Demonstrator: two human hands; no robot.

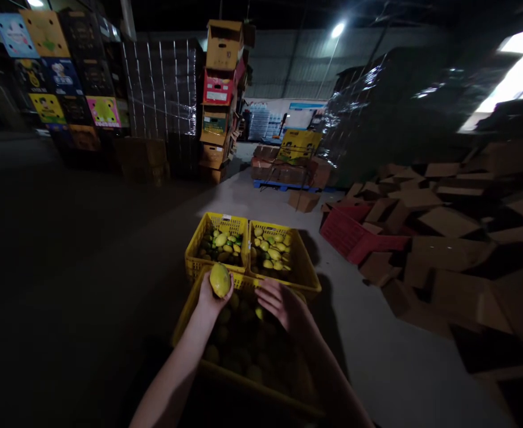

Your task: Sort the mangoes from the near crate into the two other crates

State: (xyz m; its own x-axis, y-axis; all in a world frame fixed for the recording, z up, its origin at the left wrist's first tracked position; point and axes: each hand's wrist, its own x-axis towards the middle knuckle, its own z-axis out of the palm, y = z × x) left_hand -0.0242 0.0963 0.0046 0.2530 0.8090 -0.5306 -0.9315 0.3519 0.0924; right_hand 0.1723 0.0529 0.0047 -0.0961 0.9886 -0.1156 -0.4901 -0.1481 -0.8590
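Bare grey floor [377,345] borders the near yellow crate [183,318] on the right, and above its far rim the left hand [214,295] grips a plump, blotchy yellow lemon [220,280], the right hand [283,304] open, fingers spread.

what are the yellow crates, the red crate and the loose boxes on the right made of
The yellow crates look like rigid moulded plastic: even colour, regular slots in the walls. The red crate seems to be plastic too, probably fairly matt, though the dim light leaves that open. The loose boxes look like plain matt brown cardboard, judging by their flat panels and folded flaps.
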